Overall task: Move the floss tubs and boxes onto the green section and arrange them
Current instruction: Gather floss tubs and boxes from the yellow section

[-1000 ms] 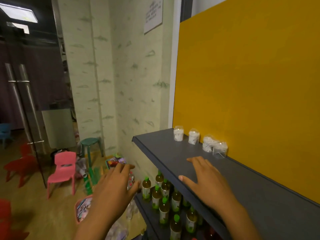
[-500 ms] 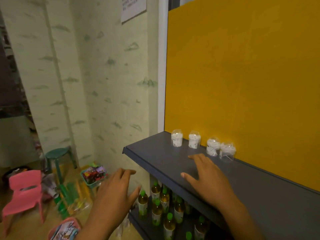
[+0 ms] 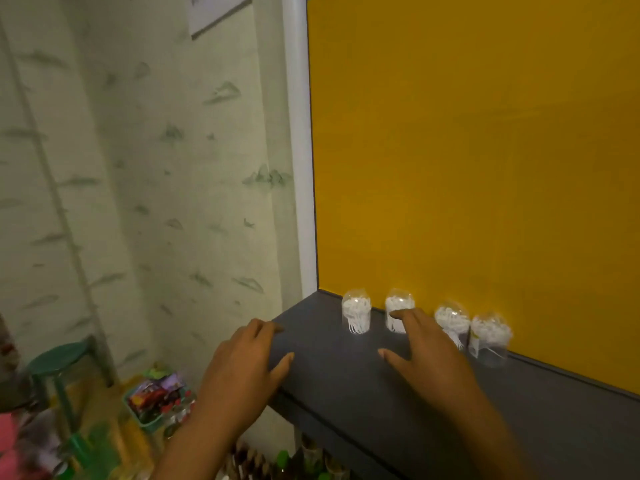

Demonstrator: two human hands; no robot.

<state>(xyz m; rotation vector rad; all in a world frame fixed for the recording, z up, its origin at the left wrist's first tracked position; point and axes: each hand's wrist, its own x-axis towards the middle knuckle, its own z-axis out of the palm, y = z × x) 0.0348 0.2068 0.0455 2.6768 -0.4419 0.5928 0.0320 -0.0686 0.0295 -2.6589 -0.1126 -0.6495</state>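
Several clear floss tubs filled with white picks stand in a row on the dark grey shelf [image 3: 332,379], against the yellow back panel [image 3: 467,140]: the leftmost tub [image 3: 356,311], a second tub [image 3: 398,304], a third tub [image 3: 450,318] and the rightmost tub [image 3: 490,336]. My right hand [image 3: 427,358] hovers over the shelf with fingers spread, its fingertips in front of the second tub, holding nothing. My left hand [image 3: 247,368] is open at the shelf's left front corner. No green section is in view.
A patterned wall and a white post [image 3: 298,150] bound the shelf on the left. Below lie a green stool [image 3: 57,362], a basket of colourful packets [image 3: 156,400] and bottles with green caps [image 3: 282,459] on a lower shelf.
Both hands have moved forward and up toward the tubs. The right fingertips now reach the second tub, the left hand has come to the shelf corner. The view has swung to the right.
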